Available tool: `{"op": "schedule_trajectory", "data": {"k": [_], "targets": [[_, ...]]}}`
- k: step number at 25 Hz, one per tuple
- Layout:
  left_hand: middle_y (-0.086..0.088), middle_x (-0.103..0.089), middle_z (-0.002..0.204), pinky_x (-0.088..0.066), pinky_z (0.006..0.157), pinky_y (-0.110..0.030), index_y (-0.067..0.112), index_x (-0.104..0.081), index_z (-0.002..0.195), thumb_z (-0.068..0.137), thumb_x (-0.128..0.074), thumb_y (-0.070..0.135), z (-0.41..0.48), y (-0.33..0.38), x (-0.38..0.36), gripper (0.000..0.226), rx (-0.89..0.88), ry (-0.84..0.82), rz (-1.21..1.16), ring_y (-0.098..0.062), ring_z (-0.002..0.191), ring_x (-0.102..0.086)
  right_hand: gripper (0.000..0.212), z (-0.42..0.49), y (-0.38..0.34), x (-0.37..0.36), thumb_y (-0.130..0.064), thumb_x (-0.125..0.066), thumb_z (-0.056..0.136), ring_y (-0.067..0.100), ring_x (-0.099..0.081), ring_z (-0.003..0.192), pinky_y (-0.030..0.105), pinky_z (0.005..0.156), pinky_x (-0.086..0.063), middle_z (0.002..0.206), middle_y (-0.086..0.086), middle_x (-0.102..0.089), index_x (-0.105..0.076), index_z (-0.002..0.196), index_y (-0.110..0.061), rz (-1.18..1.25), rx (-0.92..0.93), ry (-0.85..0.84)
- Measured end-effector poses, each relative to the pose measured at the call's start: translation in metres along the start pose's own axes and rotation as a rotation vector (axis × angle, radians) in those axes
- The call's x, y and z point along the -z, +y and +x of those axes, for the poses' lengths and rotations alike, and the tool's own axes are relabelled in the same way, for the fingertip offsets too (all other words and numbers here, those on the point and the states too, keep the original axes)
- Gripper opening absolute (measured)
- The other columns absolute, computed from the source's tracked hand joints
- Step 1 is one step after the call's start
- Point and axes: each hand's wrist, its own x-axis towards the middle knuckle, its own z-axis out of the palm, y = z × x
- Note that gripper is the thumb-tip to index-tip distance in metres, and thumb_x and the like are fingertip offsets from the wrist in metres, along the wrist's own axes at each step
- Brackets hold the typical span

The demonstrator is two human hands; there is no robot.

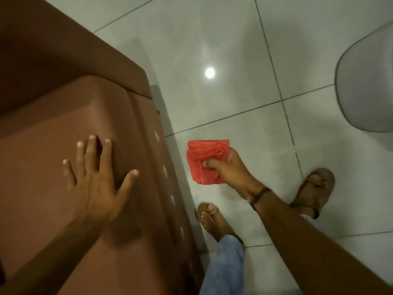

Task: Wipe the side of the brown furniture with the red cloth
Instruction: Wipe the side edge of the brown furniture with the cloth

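The brown furniture (pixel 53 99) fills the left half of the view, padded on top, with its side face (pixel 163 188) dropping to the floor and dotted with pale studs. My left hand (pixel 95 177) lies flat on its top with fingers spread. My right hand (pixel 229 169) holds a folded red cloth (pixel 204 160) in the air over the floor, a short way right of the furniture's side and apart from it.
Pale glossy floor tiles (pixel 234 50) with dark grout lines cover the right side, with a lamp reflection on them. A grey rounded object (pixel 365 88) stands at the right edge. My two sandalled feet (pixel 212 220) are on the floor beside the furniture.
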Motion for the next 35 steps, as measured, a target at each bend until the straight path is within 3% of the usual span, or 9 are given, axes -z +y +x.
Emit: {"op": "schedule_trajectory", "data": {"k": [2, 5, 9, 13, 16, 22, 29, 32, 35], "targets": [[-0.010, 0.007, 0.186, -0.004, 0.135, -0.067, 0.019, -0.006, 0.177, 0.099, -0.037, 0.069, 0.001, -0.016, -0.027, 0.098, -0.040, 0.016, -0.008, -0.033, 0.172, 0.007, 0.050, 0.039, 0.007, -0.041, -0.002, -0.069, 0.105, 0.033, -0.066, 0.142, 0.050, 0.122, -0.056, 0.151, 0.016, -0.069, -0.057, 0.154, -0.007, 0.007, 0.076, 0.047], [-0.003, 0.015, 0.184, -0.005, 0.135, -0.066, 0.019, -0.003, 0.177, 0.102, -0.037, 0.061, 0.006, -0.024, -0.054, 0.092, -0.080, 0.125, -0.049, -0.032, 0.172, 0.009, 0.060, 0.095, 0.009, -0.086, -0.017, -0.063, 0.111, 0.031, -0.054, 0.157, 0.051, 0.132, -0.044, 0.167, 0.014, -0.057, -0.042, 0.167, -0.009, -0.052, 0.245, 0.067], [-0.008, 0.009, 0.186, -0.006, 0.134, -0.066, 0.017, -0.006, 0.176, 0.104, -0.035, 0.058, 0.008, -0.027, -0.063, 0.089, -0.118, 0.194, -0.082, -0.027, 0.171, 0.011, 0.062, 0.140, 0.021, -0.133, -0.026, -0.061, 0.112, 0.030, -0.057, 0.156, 0.049, 0.130, -0.047, 0.168, 0.012, -0.058, -0.041, 0.169, -0.013, -0.054, 0.336, 0.076], [-0.016, -0.004, 0.185, -0.008, 0.134, -0.066, 0.006, -0.016, 0.174, 0.102, -0.040, 0.051, 0.005, -0.019, -0.065, 0.088, -0.168, 0.224, -0.047, -0.035, 0.172, 0.001, 0.062, 0.152, 0.035, -0.172, -0.029, -0.065, 0.110, 0.019, -0.057, 0.155, 0.027, 0.125, -0.048, 0.169, 0.005, -0.057, -0.046, 0.168, -0.019, 0.014, 0.404, 0.077], [-0.016, -0.009, 0.185, -0.006, 0.134, -0.066, 0.006, -0.025, 0.173, 0.102, -0.039, 0.048, 0.007, -0.017, -0.069, 0.084, -0.168, 0.252, -0.009, -0.040, 0.171, -0.004, 0.064, 0.151, 0.030, -0.193, -0.037, -0.064, 0.107, 0.009, -0.050, 0.158, 0.020, 0.127, -0.044, 0.173, 0.001, -0.052, -0.047, 0.167, -0.021, 0.064, 0.452, 0.072], [-0.016, -0.014, 0.184, -0.011, 0.134, -0.066, 0.008, -0.026, 0.173, 0.104, -0.035, 0.038, 0.012, -0.018, -0.087, 0.075, -0.163, 0.369, 0.073, -0.038, 0.171, -0.009, 0.067, 0.175, 0.024, -0.200, -0.034, -0.055, 0.109, 0.023, -0.029, 0.172, 0.052, 0.140, -0.030, 0.184, 0.005, -0.033, -0.035, 0.172, -0.020, 0.064, 0.468, 0.068], [-0.022, -0.014, 0.183, -0.018, 0.129, -0.073, 0.006, -0.021, 0.173, 0.103, -0.035, 0.036, 0.011, -0.015, -0.088, 0.077, -0.141, 0.348, 0.117, -0.043, 0.169, -0.010, 0.078, 0.136, 0.054, -0.201, -0.055, -0.044, 0.106, 0.017, -0.007, 0.176, 0.051, 0.144, -0.013, 0.189, -0.005, -0.015, -0.022, 0.176, -0.027, -0.109, 0.502, 0.011], [-0.024, -0.015, 0.182, -0.017, 0.131, -0.072, 0.006, -0.023, 0.173, 0.102, -0.038, 0.036, 0.013, -0.009, -0.084, 0.079, -0.126, 0.370, 0.109, -0.044, 0.169, -0.011, 0.073, 0.161, 0.052, -0.194, -0.044, -0.047, 0.109, 0.022, -0.010, 0.176, 0.055, 0.143, -0.014, 0.188, 0.000, -0.019, -0.026, 0.175, -0.023, -0.107, 0.560, -0.018], [-0.023, -0.012, 0.183, -0.016, 0.131, -0.071, 0.006, -0.021, 0.173, 0.102, -0.038, 0.035, 0.011, 0.000, -0.082, 0.079, -0.161, 0.338, 0.127, -0.046, 0.169, -0.011, 0.072, 0.149, 0.090, -0.181, -0.040, -0.045, 0.108, 0.016, -0.017, 0.175, 0.048, 0.143, -0.016, 0.186, 0.000, -0.025, -0.030, 0.174, -0.019, -0.010, 0.455, -0.007]]}}
